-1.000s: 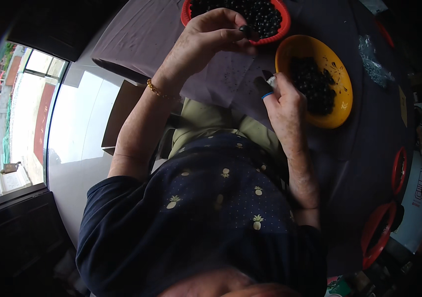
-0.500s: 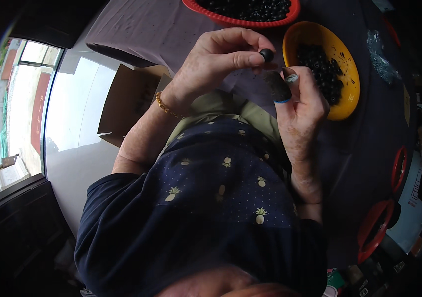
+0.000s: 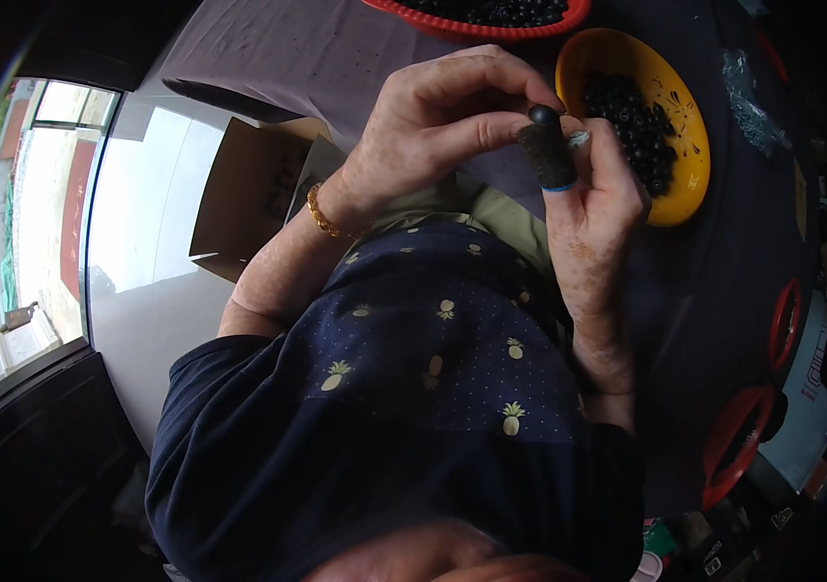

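Observation:
My left hand (image 3: 442, 112), with a gold bracelet at its wrist, pinches a small dark round berry (image 3: 543, 115) between thumb and fingers. Close against it is my right hand (image 3: 596, 189), its fingers curled in. The right thumb wears a dark sleeve (image 3: 547, 160) with a blue edge, and its tip meets the berry. Something small and whitish (image 3: 578, 139) shows by the right index finger; whether it is a tool or a wrapping I cannot tell. Just beyond the right hand, a yellow bowl (image 3: 693, 184) holds many dark berries (image 3: 638, 141) and a few dark scraps.
A red basin (image 3: 576, 17) full of dark berries stands at the far edge of view. Crumpled clear plastic (image 3: 751, 97) lies on the dark cloth right of the bowl. An open cardboard box (image 3: 243, 199) is at the left. Red round containers (image 3: 738, 441) sit at lower right.
My left hand has moved right with the berry, bringing it against the right thumb's tip. The two hands, apart before, now meet. The view has shifted slightly.

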A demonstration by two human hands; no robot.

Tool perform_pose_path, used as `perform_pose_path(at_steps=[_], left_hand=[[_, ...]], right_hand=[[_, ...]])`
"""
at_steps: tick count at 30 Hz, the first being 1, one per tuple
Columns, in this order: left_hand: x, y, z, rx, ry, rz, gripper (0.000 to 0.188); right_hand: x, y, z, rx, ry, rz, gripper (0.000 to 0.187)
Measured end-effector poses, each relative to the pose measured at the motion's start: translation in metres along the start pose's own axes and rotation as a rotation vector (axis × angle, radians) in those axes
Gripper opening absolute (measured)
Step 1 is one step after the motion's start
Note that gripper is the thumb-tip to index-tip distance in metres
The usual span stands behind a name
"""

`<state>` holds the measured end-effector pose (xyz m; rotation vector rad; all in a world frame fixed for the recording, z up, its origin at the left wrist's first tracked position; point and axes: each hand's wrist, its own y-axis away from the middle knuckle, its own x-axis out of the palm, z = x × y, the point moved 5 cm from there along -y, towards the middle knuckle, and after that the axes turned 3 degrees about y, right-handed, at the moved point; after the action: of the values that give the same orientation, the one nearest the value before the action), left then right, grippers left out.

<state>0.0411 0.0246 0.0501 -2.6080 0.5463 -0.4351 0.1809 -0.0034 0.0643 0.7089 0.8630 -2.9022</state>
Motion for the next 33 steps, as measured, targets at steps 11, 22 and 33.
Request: perform_pose_path(at_steps=[11, 22, 33], left_hand=[[0.001, -0.003, -0.011, 0.159, -0.289, 0.025, 0.018], [-0.006, -0.010, -0.013, 0.071, -0.261, 0.185, 0.018], [-0.016, -0.013, -0.008, -0.222, -0.157, 0.248, 0.020]], right_hand=[[0.001, 0.000, -0.002, 0.032, 0.027, 0.010, 0.023], [-0.002, -0.008, 0.000, -0.114, 0.189, -0.006, 0.025], [0.007, -0.009, -0.005, -0.170, 0.239, 0.136, 0.020]])
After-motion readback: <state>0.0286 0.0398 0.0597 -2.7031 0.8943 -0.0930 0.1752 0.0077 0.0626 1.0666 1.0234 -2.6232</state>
